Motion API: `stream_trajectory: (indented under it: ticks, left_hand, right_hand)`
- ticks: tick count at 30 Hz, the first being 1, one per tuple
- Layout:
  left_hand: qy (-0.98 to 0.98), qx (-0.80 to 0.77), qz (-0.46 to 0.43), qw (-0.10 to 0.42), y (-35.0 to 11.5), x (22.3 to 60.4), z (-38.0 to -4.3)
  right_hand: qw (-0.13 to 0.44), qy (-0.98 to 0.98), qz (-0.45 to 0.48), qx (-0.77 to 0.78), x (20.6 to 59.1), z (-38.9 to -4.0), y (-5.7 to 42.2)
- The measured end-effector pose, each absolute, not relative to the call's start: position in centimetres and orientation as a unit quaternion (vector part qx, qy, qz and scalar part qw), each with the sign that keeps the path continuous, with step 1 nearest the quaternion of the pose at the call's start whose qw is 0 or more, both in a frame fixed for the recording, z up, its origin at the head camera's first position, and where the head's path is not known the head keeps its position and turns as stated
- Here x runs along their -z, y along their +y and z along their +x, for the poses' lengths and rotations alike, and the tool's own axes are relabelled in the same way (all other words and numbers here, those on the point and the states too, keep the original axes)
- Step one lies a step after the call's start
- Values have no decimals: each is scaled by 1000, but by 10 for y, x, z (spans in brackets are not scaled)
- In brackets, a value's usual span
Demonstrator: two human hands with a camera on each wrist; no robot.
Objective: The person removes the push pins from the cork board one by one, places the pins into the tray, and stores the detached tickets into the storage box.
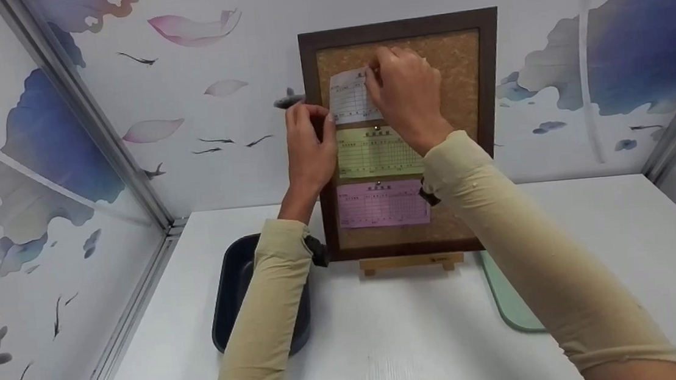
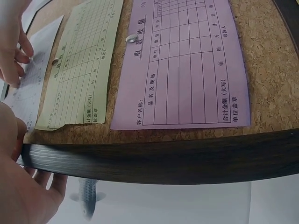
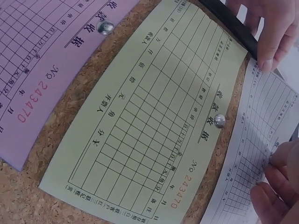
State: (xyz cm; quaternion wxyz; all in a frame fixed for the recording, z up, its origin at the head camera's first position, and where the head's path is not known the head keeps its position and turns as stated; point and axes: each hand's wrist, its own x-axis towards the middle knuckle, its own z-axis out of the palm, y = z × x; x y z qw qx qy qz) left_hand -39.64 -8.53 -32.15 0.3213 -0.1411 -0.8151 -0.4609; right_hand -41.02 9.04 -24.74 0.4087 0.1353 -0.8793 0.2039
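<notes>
A cork board (image 1: 457, 81) with a dark brown frame stands upright against the wall. My left hand (image 1: 310, 146) grips the frame's left edge, thumb in front at the margin of a white receipt slip (image 1: 347, 103) and fingers behind. At the top middle of that slip, my right hand (image 1: 408, 95) pinches a thumbtack against the paper; the fingers mostly hide it. Below hang a yellow-green receipt slip (image 3: 145, 116) and a pink receipt slip (image 2: 182, 70), each held by a silver thumbtack (image 3: 219, 121) near its printed title.
A small wooden easel (image 1: 411, 261) supports the board on the white table (image 1: 388, 345). Under my left forearm lies a dark blue tray (image 1: 230, 285). A pale green tray (image 1: 510, 309) is partly covered by my right forearm. Painted wall panels (image 1: 210, 60) enclose the table.
</notes>
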Motion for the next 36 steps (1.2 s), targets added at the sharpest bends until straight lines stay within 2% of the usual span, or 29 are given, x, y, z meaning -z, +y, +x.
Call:
stream_trajectory:
  ticks: [36]
  left_hand:
    - [-812,471,-133,320,-84,322,-396]
  right_hand:
    - [417,-874,149,-199,250,-412,93]
